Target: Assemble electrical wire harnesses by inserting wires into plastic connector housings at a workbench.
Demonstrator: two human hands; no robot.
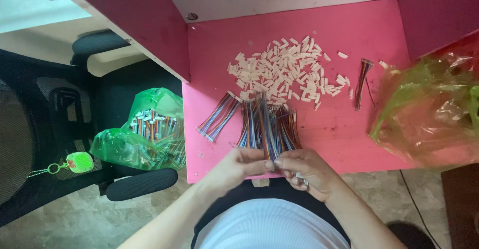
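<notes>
Head view: left hand (239, 165) and right hand (307, 171) pinch a ribbon-wire bundle (269, 129) at lower centre of the pink surface (349, 129). Loosened grip could scatter wires into the white connector housings (284, 69).

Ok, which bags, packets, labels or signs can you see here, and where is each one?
Green translucent plastic bag: on the black chair at left, crumpled, holding multicoloured wires.
Green-yellow translucent plastic bag: right edge of the pink table, crumpled.
Small green tag on a bead chain: on the chair, rounded.
</notes>
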